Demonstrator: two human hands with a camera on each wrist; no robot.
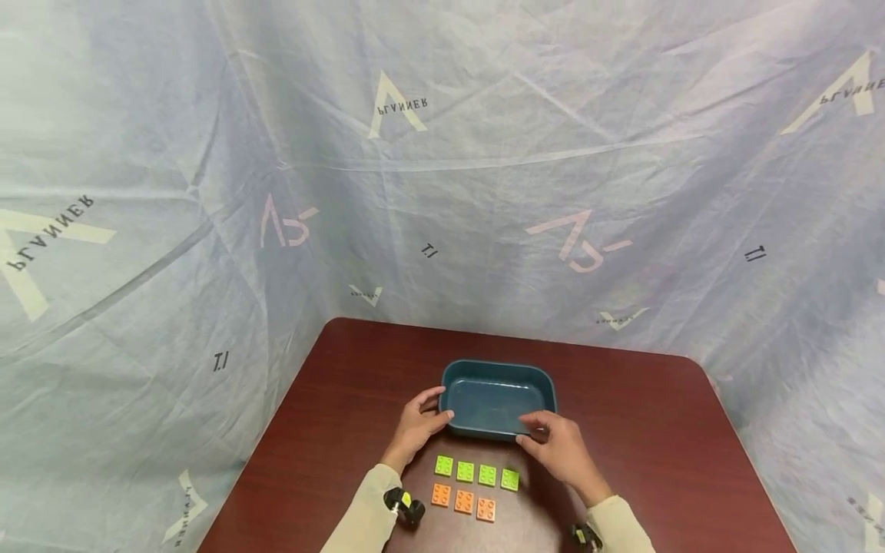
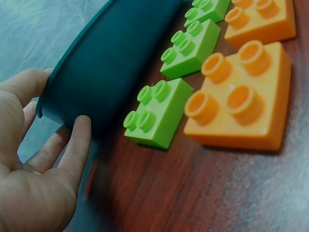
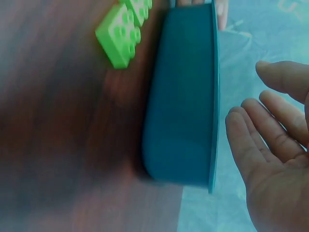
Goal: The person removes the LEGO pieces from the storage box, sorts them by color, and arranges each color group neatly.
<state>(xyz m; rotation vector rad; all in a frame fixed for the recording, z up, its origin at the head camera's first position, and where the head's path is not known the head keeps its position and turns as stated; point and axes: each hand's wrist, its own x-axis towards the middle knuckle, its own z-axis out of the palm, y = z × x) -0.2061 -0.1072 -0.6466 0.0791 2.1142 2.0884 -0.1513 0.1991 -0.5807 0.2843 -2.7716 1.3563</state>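
A dark teal rectangular dish stands on the table with nothing in it. My left hand grips its left end, thumb at the front rim and fingers against the outer wall; the left wrist view shows fingertips touching the dish's side. Over the right front corner is my right hand, thumb and fingers spread and loosely bent. In the right wrist view a gap separates those fingers from the rim. Closer to me lie a row of several green toy building bricks and a row of three orange bricks, studs up.
The dark red wooden table has rounded far corners. A pale printed cloth hangs behind it and along the sides. Black wrist devices sit over both light sleeves.
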